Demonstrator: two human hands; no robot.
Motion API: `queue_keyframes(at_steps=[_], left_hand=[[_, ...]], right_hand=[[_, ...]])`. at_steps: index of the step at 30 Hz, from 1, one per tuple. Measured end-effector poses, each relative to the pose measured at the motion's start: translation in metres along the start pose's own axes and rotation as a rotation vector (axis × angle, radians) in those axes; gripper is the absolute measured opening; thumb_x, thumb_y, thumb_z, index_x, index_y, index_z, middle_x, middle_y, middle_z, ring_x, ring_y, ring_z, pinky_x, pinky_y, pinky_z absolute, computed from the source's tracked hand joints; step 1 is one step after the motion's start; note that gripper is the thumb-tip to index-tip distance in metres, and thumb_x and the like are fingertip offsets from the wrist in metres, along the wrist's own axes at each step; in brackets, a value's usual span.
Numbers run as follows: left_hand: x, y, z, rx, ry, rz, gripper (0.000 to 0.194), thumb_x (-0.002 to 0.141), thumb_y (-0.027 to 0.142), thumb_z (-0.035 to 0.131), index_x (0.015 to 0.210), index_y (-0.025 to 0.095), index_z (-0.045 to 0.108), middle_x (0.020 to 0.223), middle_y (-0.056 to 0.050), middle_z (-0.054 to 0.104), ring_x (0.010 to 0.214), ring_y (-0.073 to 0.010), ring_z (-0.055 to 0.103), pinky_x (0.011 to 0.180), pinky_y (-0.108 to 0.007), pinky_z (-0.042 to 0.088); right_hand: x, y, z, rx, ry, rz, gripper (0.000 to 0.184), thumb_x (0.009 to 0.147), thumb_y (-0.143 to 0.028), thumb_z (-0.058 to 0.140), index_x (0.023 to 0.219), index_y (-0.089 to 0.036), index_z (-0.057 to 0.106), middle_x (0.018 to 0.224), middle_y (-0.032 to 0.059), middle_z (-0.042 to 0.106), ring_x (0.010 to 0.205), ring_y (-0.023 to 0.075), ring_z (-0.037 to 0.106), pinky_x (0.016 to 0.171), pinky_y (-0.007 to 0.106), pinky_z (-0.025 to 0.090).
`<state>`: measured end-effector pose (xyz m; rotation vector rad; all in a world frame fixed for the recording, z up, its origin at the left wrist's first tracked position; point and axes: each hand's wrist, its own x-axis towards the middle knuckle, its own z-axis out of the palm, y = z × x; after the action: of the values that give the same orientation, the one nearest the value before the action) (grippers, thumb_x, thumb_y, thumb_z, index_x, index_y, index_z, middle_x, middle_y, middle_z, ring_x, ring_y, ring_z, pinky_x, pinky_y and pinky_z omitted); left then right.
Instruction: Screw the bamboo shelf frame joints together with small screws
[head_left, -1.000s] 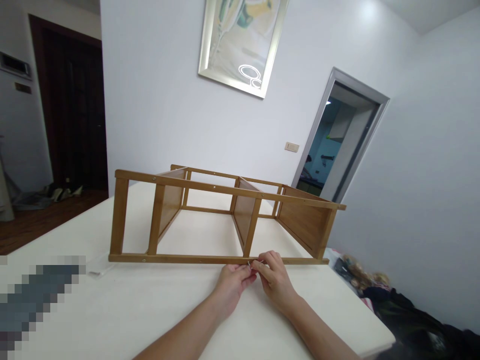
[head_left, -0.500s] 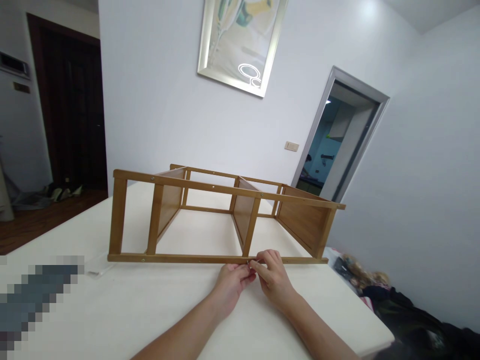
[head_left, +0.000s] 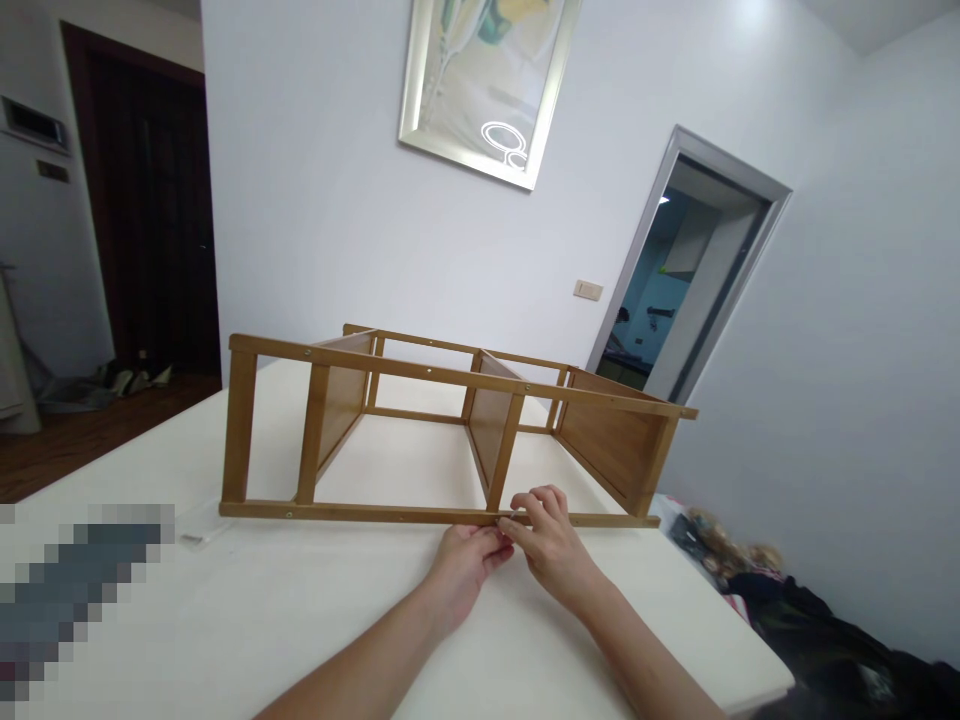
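Rack: wood rack (head_left: pixel 450 430) lies on its side on white table (head_left: pixel 300 610), near us; frame & 3 panels look joined.
Hands: our left hand (head_left: pixel 466 562) & right hand (head_left: pixel 546 540) pinch sth tiny at low rail; can't tell what.
Feel: smooth bamboo, thin straight bars.

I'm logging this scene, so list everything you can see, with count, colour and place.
wooden shelf frame: one, light brown, lying on its side on the table
table: one, white, filling the foreground
clear plastic bag: one, transparent, on the table left of the frame
framed picture: one, silver frame, on the back wall
dark door: one, dark brown, far left
open doorway: one, grey frame, right of the frame
wall switch: one, pale, beside the doorway
left hand: one, fingertips at the frame's near rail
right hand: one, fingertips pinched at the same spot
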<state>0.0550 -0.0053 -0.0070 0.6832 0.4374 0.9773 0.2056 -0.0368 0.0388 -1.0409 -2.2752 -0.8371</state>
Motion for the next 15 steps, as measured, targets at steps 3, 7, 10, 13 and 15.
queue_keyframes(at_steps=[3,7,10,13,15], left_hand=[[-0.001,0.001,0.001,-0.005,-0.006,-0.003,0.031,0.055,0.024,0.089,0.08,0.012,0.077,0.091,-0.012,0.076,0.089,-0.0203,0.067,0.092,-0.035,0.049],[0.001,-0.001,-0.001,-0.023,0.0,0.0,0.026,0.055,0.021,0.087,0.077,0.012,0.076,0.09,-0.011,0.075,0.086,-0.0182,0.066,0.09,-0.033,0.05],[0.003,-0.002,-0.003,-0.038,0.009,0.0,0.023,0.055,0.019,0.086,0.074,0.012,0.075,0.086,-0.01,0.074,0.082,-0.0169,0.065,0.087,-0.032,0.05],[0.002,-0.001,-0.002,-0.033,0.017,-0.004,0.021,0.056,0.018,0.086,0.072,0.012,0.074,0.083,-0.009,0.073,0.08,-0.0162,0.065,0.086,-0.032,0.05],[0.0,0.001,0.0,-0.03,0.029,-0.005,0.022,0.055,0.018,0.087,0.071,0.012,0.073,0.081,-0.008,0.072,0.079,-0.0162,0.065,0.085,-0.032,0.051]], right_hand=[[0.007,-0.001,-0.005,-0.017,-0.047,-0.028,0.026,0.088,-0.002,0.051,0.09,-0.022,0.066,0.094,0.0075,0.056,0.089,0.022,0.043,0.088,0.044,0.037],[0.023,-0.003,-0.013,-0.08,-0.181,-0.086,0.015,0.087,-0.008,0.059,0.081,-0.021,0.065,0.089,0.0078,0.055,0.088,0.0232,0.043,0.091,0.047,0.037],[0.033,-0.002,-0.016,-0.113,-0.256,-0.156,0.011,0.086,-0.012,0.065,0.078,-0.02,0.065,0.085,0.0081,0.054,0.087,0.0237,0.043,0.09,0.047,0.036],[0.038,0.002,-0.016,-0.082,-0.274,-0.184,0.013,0.086,-0.012,0.065,0.075,-0.02,0.064,0.081,0.0069,0.054,0.085,0.0228,0.044,0.087,0.044,0.037],[0.037,0.005,-0.016,-0.051,-0.255,-0.195,0.015,0.089,-0.01,0.061,0.077,-0.019,0.064,0.077,0.0056,0.053,0.083,0.0215,0.044,0.085,0.041,0.038]])
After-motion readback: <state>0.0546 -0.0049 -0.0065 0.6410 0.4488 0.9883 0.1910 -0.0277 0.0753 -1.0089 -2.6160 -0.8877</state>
